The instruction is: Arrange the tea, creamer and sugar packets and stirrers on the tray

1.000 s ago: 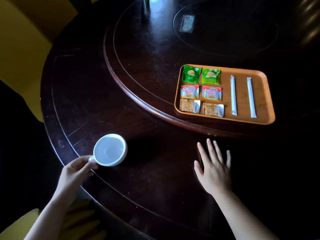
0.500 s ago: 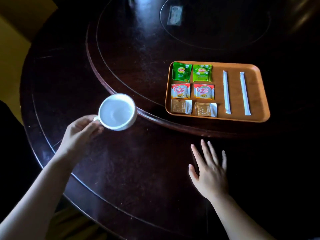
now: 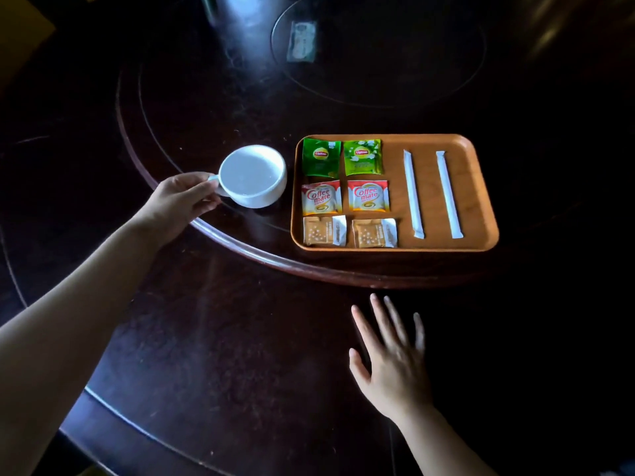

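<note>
Packets and stirrers already lie in neat rows on the wooden tray [image 3: 481, 187]. Two green Lipton tea packets [image 3: 321, 157] sit along the far side, two Coffee mate creamer packets [image 3: 321, 198] sit just below them, and two tan sugar packets [image 3: 324, 231] lie nearest the person. Two white wrapped stirrers [image 3: 413, 194] lie side by side on the right half of the tray, well apart from the packets.

So the sorting looks done, I think. The step in hand seems to be adding a cup. The left hand [image 3: 178, 201] pinches the handle of a white cup [image 3: 252, 175], fingers closed on it. The cup looks empty. It is just beside the left edge of the tray, not touching it. I cannot tell if it rests on the turning top [image 3: 206, 108] or hangs a little above it.

The right hand [image 3: 395, 365] is flat and open with fingers spread, holding nothing, over the dark table [image 3: 206, 338] near the person.

Next, the cup needs a soft set-down and a gentle let-go of the handle.

The raised rim of the turning top curves right under the left wrist, so the arm should lift clear of it. There is lots of bare room left of the cup and behind the tray. A small dark card [image 3: 301, 41] lies far back, out of the way.
</note>
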`<action>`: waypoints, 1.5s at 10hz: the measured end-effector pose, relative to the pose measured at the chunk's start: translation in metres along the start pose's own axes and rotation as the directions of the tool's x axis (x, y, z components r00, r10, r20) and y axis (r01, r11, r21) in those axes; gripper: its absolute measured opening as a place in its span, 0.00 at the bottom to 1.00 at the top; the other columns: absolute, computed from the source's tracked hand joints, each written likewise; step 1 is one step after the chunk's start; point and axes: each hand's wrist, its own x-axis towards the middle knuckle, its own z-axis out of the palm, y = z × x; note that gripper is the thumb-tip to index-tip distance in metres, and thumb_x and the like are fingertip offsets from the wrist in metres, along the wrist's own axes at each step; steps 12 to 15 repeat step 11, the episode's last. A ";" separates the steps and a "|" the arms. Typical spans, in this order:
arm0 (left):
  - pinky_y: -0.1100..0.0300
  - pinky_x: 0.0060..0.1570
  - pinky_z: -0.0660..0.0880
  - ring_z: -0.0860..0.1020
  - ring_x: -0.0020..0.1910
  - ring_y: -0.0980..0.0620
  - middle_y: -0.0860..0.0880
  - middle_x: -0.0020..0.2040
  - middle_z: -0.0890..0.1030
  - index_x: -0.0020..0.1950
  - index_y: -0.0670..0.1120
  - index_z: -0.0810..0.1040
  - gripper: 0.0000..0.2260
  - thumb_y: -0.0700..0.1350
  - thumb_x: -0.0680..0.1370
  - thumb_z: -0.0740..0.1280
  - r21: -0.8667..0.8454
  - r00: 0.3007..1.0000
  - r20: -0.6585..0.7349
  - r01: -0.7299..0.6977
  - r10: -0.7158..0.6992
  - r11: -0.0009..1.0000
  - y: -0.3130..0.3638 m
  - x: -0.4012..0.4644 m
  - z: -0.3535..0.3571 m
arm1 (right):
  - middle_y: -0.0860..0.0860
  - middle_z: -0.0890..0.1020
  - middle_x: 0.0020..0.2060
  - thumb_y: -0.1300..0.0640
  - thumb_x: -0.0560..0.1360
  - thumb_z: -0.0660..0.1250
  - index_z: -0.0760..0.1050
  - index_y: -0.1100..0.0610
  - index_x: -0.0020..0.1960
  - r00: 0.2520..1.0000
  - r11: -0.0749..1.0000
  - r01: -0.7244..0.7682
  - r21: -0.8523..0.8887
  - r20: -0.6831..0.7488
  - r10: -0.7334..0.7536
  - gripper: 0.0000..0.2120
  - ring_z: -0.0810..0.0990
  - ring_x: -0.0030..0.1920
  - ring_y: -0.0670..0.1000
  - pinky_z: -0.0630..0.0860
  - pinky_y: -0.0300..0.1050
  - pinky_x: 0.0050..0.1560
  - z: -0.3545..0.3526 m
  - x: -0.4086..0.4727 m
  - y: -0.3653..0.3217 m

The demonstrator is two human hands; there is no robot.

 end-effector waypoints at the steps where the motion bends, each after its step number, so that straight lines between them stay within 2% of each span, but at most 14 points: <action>1: 0.73 0.38 0.76 0.79 0.33 0.63 0.57 0.32 0.83 0.43 0.49 0.81 0.12 0.39 0.80 0.61 0.001 1.000 0.004 0.006 -0.007 1.000 -0.002 0.008 0.001 | 0.53 0.66 0.72 0.43 0.70 0.58 0.63 0.47 0.71 1.000 1.000 0.000 0.004 0.002 0.000 0.29 0.61 0.73 0.54 0.58 0.66 0.68 0.000 0.000 0.000; 4: 0.73 0.37 0.76 0.78 0.33 0.63 0.57 0.29 0.80 0.45 0.48 0.78 0.09 0.39 0.80 0.60 0.026 0.997 0.061 0.044 -0.046 0.999 0.000 0.019 -0.004 | 0.53 0.65 0.73 0.43 0.70 0.58 0.61 0.46 0.72 1.000 1.000 0.003 0.008 0.011 -0.003 0.30 0.60 0.73 0.54 0.57 0.66 0.68 0.001 0.000 0.001; 7: 0.72 0.38 0.75 0.77 0.34 0.63 0.58 0.31 0.81 0.42 0.50 0.82 0.10 0.41 0.78 0.64 -0.004 1.000 0.006 0.004 -0.004 1.000 -0.006 0.016 0.002 | 0.53 0.66 0.72 0.43 0.71 0.57 0.62 0.47 0.71 1.000 1.000 0.003 -0.027 -0.024 -0.004 0.29 0.61 0.73 0.54 0.57 0.66 0.68 0.003 -0.001 0.000; 8: 0.71 0.41 0.76 0.77 0.35 0.63 0.58 0.31 0.81 0.43 0.51 0.83 0.11 0.41 0.79 0.63 -0.044 1.000 0.019 0.005 -0.005 0.999 -0.006 0.014 0.001 | 0.53 0.66 0.72 0.43 0.71 0.57 0.62 0.47 0.71 1.000 0.999 0.009 -0.037 -0.026 -0.010 0.29 0.61 0.73 0.55 0.58 0.66 0.68 0.004 0.000 0.000; 9: 0.68 0.44 0.77 0.79 0.37 0.62 0.57 0.33 0.82 0.48 0.50 0.82 0.09 0.41 0.79 0.62 -0.065 1.000 0.029 0.009 -0.007 0.998 -0.002 0.011 0.001 | 0.54 0.66 0.72 0.43 0.71 0.57 0.62 0.47 0.71 0.999 1.000 0.006 -0.031 -0.039 -0.007 0.29 0.61 0.73 0.55 0.58 0.66 0.68 0.003 0.000 0.001; 10: 0.65 0.44 0.79 0.82 0.38 0.60 0.54 0.36 0.85 0.54 0.47 0.78 0.07 0.41 0.79 0.63 -0.181 0.995 -0.085 0.028 -0.045 0.983 -0.001 0.001 0.002 | 0.54 0.66 0.72 0.42 0.71 0.57 0.63 0.47 0.71 0.997 0.999 0.024 -0.029 -0.078 -0.026 0.29 0.62 0.72 0.55 0.58 0.67 0.67 0.006 -0.003 0.002; 11: 0.61 0.44 0.78 0.81 0.36 0.58 0.51 0.40 0.84 0.50 0.49 0.78 0.05 0.42 0.76 0.64 -0.116 0.901 -0.433 -0.035 -0.019 0.993 -0.013 -0.021 0.007 | 0.54 0.66 0.72 0.43 0.71 0.56 0.63 0.47 0.71 0.996 1.000 0.028 -0.007 -0.086 -0.028 0.29 0.61 0.72 0.55 0.58 0.67 0.68 0.005 -0.002 0.000; 15: 0.61 0.44 0.78 0.81 0.36 0.58 0.51 0.40 0.84 0.50 0.49 0.78 0.05 0.42 0.76 0.64 -0.116 0.901 -0.433 -0.035 -0.019 0.993 -0.013 -0.021 0.007 | 0.54 0.66 0.72 0.43 0.71 0.56 0.63 0.47 0.71 0.996 1.000 0.028 -0.007 -0.086 -0.028 0.29 0.61 0.72 0.55 0.58 0.67 0.68 0.005 -0.002 0.000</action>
